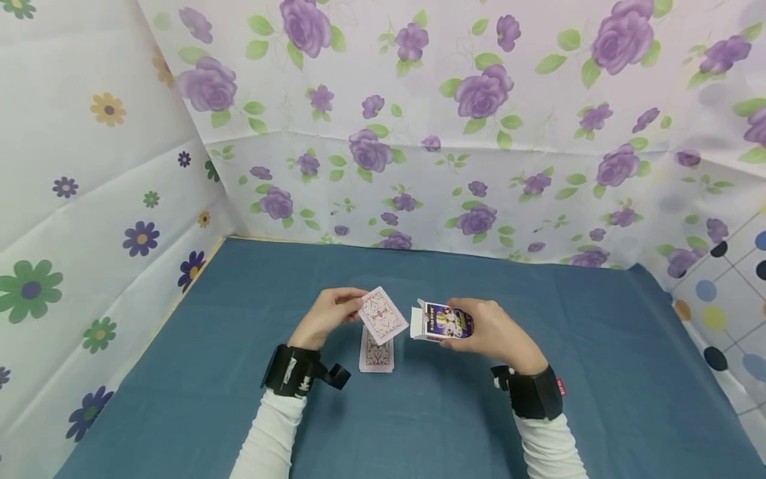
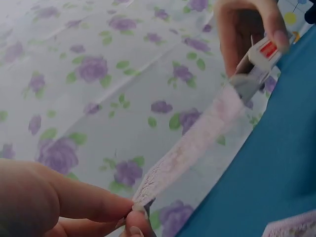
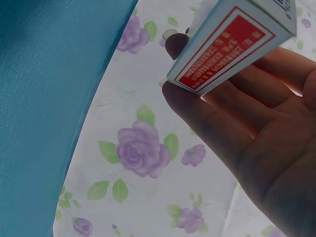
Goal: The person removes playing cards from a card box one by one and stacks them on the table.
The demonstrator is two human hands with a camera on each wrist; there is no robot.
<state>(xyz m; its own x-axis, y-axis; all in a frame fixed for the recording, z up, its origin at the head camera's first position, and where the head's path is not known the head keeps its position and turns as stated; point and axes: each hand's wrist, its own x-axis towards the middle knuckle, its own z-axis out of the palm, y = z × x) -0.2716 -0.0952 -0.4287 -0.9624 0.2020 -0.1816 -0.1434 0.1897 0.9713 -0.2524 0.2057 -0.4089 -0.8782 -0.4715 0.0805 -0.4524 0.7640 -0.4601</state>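
My left hand (image 1: 326, 315) pinches a playing card (image 1: 383, 317) at its edge, patterned back up and tilted. In the left wrist view the card (image 2: 190, 138) appears nearly edge-on, its far end close to the mouth of the card box. That card box (image 1: 444, 321), dark-fronted with a gold trophy picture, is gripped between the thumb and fingers of my right hand (image 1: 495, 332). Its white flap stands open toward the left. The right wrist view gives the box's red printed side (image 3: 222, 52). Below the raised card lies a stack of playing cards (image 1: 377, 358), partly hidden by it.
A blue cloth (image 1: 431, 426) covers the table. Floral sheets (image 1: 371, 199) hang behind the table, with another patterned sheet (image 1: 108, 219) along the left and a dotted one (image 1: 730, 313) at the right. Both wrists wear black straps (image 1: 532, 392).
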